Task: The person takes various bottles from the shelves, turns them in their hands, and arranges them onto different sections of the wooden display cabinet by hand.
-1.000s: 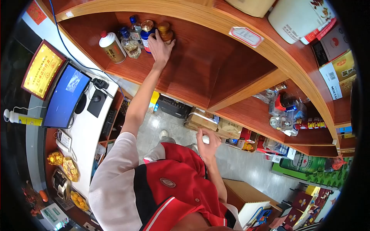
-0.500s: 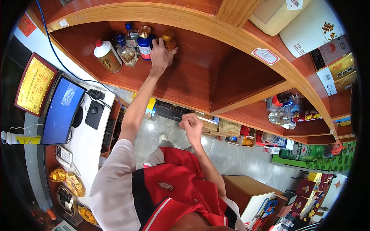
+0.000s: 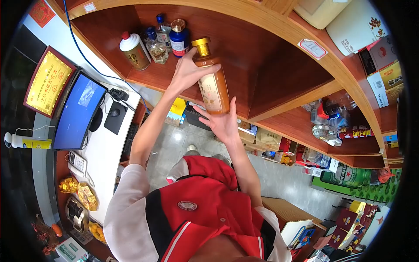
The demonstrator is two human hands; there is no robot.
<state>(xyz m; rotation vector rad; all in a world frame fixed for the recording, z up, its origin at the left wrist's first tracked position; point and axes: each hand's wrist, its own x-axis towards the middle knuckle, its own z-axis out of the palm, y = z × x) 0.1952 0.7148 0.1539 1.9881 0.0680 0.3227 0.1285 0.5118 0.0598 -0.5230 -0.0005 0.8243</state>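
Observation:
An amber-brown liquor bottle (image 3: 215,89) with a gold cap and a cream label is tilted in front of the wooden shelf. My left hand (image 3: 190,73) is closed around its upper part, just below the cap. Beneath the bottle's base, my right hand (image 3: 221,124) is open with its fingers spread; whether the palm touches the base I cannot tell. To the left on the shelf stand a white-and-brown bottle (image 3: 135,53) with a red cap, a clear bottle (image 3: 157,49) with a blue cap, another clear bottle (image 3: 163,30) and a blue bottle (image 3: 179,41) with a gold cap.
The curved wooden shelf edge (image 3: 262,30) arches above my hands. At left is a white desk (image 3: 99,163) with a monitor (image 3: 78,115), mouse (image 3: 114,112) and telephone (image 3: 77,163). Large white containers (image 3: 353,28) stand upper right. A blue cable (image 3: 78,65) hangs at left.
My left hand has lifted the brown bottle off the shelf and brought it toward me. My right hand has risen and spread its fingers beneath the base.

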